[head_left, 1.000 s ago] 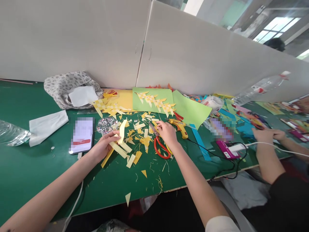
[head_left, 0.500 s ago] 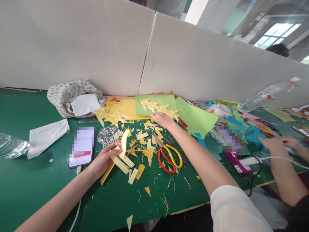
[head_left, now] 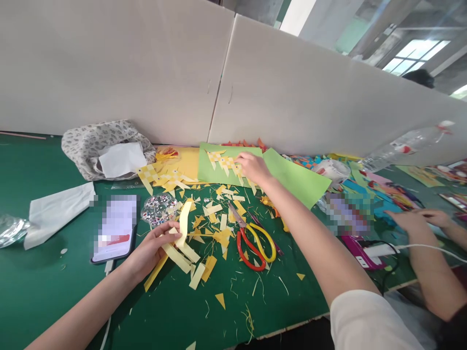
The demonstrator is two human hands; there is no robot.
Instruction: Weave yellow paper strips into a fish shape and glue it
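My left hand point(head_left: 156, 248) is closed around a small bunch of pale yellow paper strips point(head_left: 183, 223), one curling upward. Over the light green paper sheet point(head_left: 233, 151), my right hand point(head_left: 252, 167) has its fingertips bent together at a row of yellow-and-white woven paper fish point(head_left: 226, 163). What it pinches, if anything, is hidden by the fingers. More woven yellow pieces point(head_left: 166, 176) lie to the left of that sheet. Between my arms, scissors point(head_left: 255, 238) with one red and one yellow handle rest on the table among yellow paper scraps point(head_left: 213, 209).
A phone point(head_left: 115, 226) on a cable and a clear flower-shaped case point(head_left: 159, 209) lie left. A patterned cloth bag point(head_left: 109, 146) sits by the partition point(head_left: 146, 73). At right are a power strip point(head_left: 363, 253), a plastic bottle point(head_left: 404, 146) and another person's hands point(head_left: 412, 218).
My right hand has moved up and slightly right, from the green sheet's lower edge onto the row of woven fish. My left hand still holds the strips; the view has shifted slightly.
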